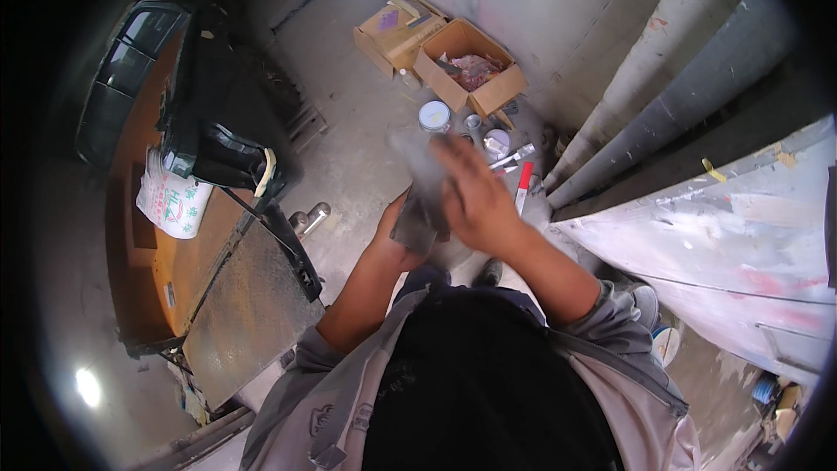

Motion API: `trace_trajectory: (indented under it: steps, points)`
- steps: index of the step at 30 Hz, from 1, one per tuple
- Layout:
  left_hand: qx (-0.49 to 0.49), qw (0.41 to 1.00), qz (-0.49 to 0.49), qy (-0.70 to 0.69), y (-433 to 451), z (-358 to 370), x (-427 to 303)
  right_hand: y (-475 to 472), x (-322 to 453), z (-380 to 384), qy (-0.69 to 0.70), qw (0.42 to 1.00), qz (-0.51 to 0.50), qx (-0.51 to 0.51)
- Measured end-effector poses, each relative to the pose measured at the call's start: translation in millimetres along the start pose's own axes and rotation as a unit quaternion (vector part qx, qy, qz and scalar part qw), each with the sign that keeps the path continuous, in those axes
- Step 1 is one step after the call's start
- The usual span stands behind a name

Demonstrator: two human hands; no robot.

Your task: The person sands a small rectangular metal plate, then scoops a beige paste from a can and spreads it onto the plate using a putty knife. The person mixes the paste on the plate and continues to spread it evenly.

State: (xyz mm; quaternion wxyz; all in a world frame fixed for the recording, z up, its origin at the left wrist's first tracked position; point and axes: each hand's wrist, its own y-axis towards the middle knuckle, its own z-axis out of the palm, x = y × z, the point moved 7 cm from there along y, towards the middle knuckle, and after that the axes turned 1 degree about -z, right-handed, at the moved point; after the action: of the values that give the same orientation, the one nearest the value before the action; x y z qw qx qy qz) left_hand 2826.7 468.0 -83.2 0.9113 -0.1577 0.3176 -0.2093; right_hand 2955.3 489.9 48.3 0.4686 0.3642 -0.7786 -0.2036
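In front of my body I see a dark grey sheet-like piece (pixel 414 221), possibly abrasive paper, its upper part blurred by motion. My left hand (pixel 392 235) grips it from below and the left, with the fingers mostly hidden behind it. Against its right side lies my right hand (pixel 480 206), the fingers stretched along the upper part and blurred. Whether those fingers pinch the piece or only press on it cannot be told. Beyond the hands, on the concrete floor, stand a lidded can (pixel 434 116) and a smaller can (pixel 497 142).
An open cardboard box (pixel 487 101) holding plastic-wrapped material stands by the wall beside another box (pixel 386 29). A red-and-white tube or marker (pixel 524 186) lies right of my hands. At left is a vehicle with an orange-brown panel (pixel 216 261) and a white printed bag (pixel 175 204). A white panel (pixel 719 242) rises at right.
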Motion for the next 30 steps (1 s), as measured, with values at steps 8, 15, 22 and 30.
trace_trajectory:
  steps: [8,15,22,30]
  points:
    - [0.065,0.998,-0.006,-0.011,10,25,-13,16,-22,6,-0.007,1.000,-0.001,0.026]
    - [0.047,0.998,-0.029,-0.005,28,25,-34,36,-24,8,0.001,1.000,-0.024,0.005]
    - [0.071,0.997,-0.025,-0.033,38,13,-57,22,31,31,0.032,0.987,-0.056,0.144]
    - [-0.115,0.993,0.020,0.029,17,26,-69,27,23,23,-0.028,0.982,-0.185,0.028]
